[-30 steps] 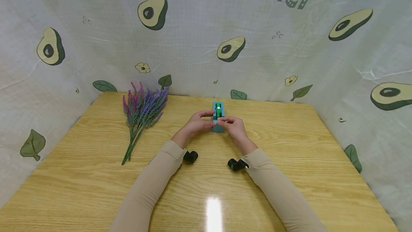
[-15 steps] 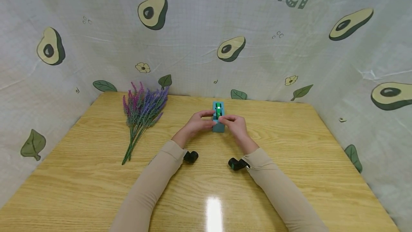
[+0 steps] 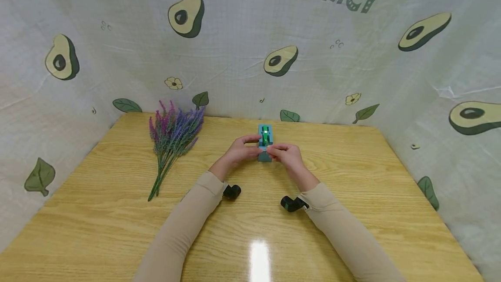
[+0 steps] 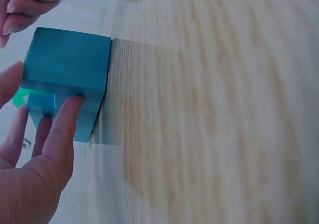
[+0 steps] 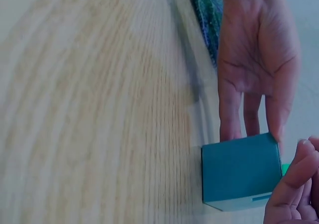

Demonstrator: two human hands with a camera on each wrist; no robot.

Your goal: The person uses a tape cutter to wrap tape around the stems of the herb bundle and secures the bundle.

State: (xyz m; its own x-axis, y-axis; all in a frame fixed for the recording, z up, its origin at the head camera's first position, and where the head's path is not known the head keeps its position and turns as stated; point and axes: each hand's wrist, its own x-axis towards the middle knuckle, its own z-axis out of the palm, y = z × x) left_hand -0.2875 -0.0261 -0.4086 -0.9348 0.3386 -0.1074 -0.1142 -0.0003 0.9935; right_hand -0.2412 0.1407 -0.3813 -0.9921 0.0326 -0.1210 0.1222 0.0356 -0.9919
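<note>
A blue tape dispenser (image 3: 265,157) with a green roll of tape (image 3: 265,134) stands near the back of the table. The left hand (image 3: 239,149) steadies it from the left; in the left wrist view its fingers lie along the side (image 4: 92,115) and its thumb reaches the top edge by the toothed cutter (image 4: 28,52). Just above the dispenser's front, the right hand (image 3: 288,155) has thumb and fingertips pinched together at the tape's loose end. That clear piece of tape is hard to make out. In the right wrist view the right fingers (image 5: 294,186) are curled beside the dispenser's top.
A bunch of purple and pink lavender stems (image 3: 172,138) lies on the wooden table (image 3: 336,164), left of the hands. A printed cloth (image 3: 235,34) hangs behind and along the sides. Black wrist cameras (image 3: 292,204) sit under both wrists.
The right hand has drawn slightly right and toward the person, its fingertips shifting away from the roll. The left hand and the dispenser have stayed in place.
</note>
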